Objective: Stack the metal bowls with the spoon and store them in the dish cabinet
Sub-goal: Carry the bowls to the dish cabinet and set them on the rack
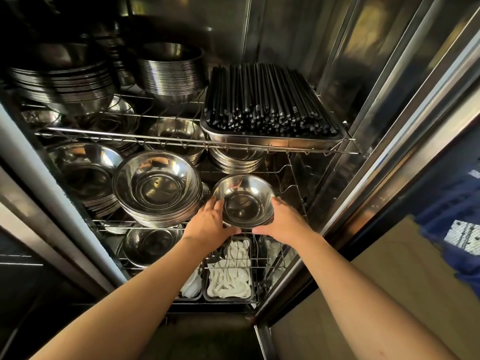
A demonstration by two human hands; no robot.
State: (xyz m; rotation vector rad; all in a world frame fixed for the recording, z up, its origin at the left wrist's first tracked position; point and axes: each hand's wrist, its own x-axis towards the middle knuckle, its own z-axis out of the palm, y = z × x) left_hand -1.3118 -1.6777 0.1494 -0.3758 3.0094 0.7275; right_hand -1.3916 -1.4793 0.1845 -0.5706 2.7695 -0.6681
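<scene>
Hands framed a small stack of metal bowls (245, 202), the left hand (210, 222) cupping its side at nine o'clock and the right hand (281, 220) cupping it at three o'clock, thumbs hooked under the front edge. The stack sat at the front of the dish cabinet's middle wire shelf (296, 183), just beside a taller, wider bowl stack (158, 187) at its nine o'clock, and whether it rested on the wires or hung just above them was not clear. No spoon showed in the bowls. A tray of black chopsticks (270, 100) lay on the shelf above, at twelve o'clock. Done well, the step seemingly called for keeping the bowls level, sliding them back clear of the shelf lip and the neighbouring stack, then easing both palms away together.
</scene>
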